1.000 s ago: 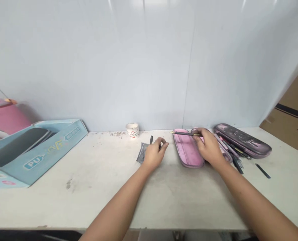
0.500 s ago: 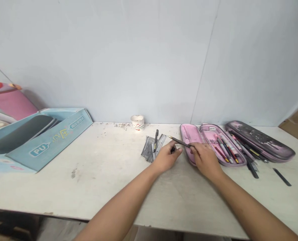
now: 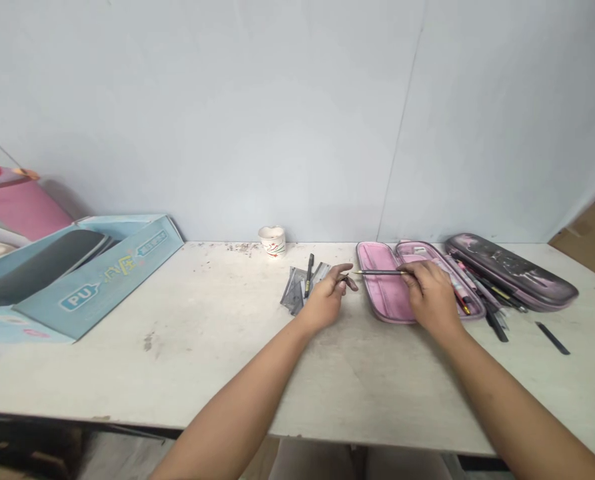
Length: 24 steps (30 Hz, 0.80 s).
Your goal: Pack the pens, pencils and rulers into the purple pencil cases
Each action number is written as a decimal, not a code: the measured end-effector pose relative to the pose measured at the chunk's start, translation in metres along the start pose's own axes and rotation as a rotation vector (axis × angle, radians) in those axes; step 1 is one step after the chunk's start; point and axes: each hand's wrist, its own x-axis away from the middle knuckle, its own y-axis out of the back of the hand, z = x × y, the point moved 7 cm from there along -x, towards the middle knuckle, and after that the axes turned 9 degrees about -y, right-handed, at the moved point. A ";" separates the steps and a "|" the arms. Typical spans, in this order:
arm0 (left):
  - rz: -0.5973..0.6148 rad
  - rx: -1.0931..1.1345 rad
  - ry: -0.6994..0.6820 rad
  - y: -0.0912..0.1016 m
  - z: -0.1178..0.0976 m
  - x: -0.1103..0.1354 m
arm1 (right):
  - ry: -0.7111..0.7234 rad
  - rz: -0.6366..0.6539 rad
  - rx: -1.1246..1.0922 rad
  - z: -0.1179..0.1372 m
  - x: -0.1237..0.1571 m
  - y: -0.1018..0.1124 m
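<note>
My right hand [image 3: 432, 293] pinches a dark pencil [image 3: 382, 272] near its rear end. The pencil lies almost level, its pale tip pointing left at my left hand. My left hand [image 3: 327, 293] has its index finger and thumb curled around a small dark thing [image 3: 346, 281], too small to make out. Smudges darken these fingertips. Below my right hand lies the open pink pencil case [image 3: 385, 297], with pens and pencils in its right half, partly hidden by the hand. Beside my left hand, a black pen [image 3: 309, 275] rests on some grey plastic sleeves [image 3: 292, 293].
A paper cup [image 3: 272, 241] stands by the wall, with shavings near it. Left is a light blue box [image 3: 97, 280] with a dark case inside. On the right lie a black-and-pink pencil case [image 3: 515, 273], several pens and a thin black strip [image 3: 552, 338].
My right hand has drawn the pencil to the right, and its tip has come away from my left fingers. The pencil has turned from slanted to nearly level. My left fingers have spread somewhat.
</note>
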 end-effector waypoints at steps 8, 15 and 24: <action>0.096 -0.210 -0.040 -0.009 -0.002 0.004 | 0.146 0.066 0.068 0.015 0.004 -0.005; 0.083 -0.494 -0.211 -0.004 -0.013 0.005 | 0.202 0.067 0.084 0.037 0.009 -0.009; 0.023 -0.823 -0.530 -0.032 -0.053 -0.019 | 0.142 0.194 0.181 0.040 -0.001 -0.014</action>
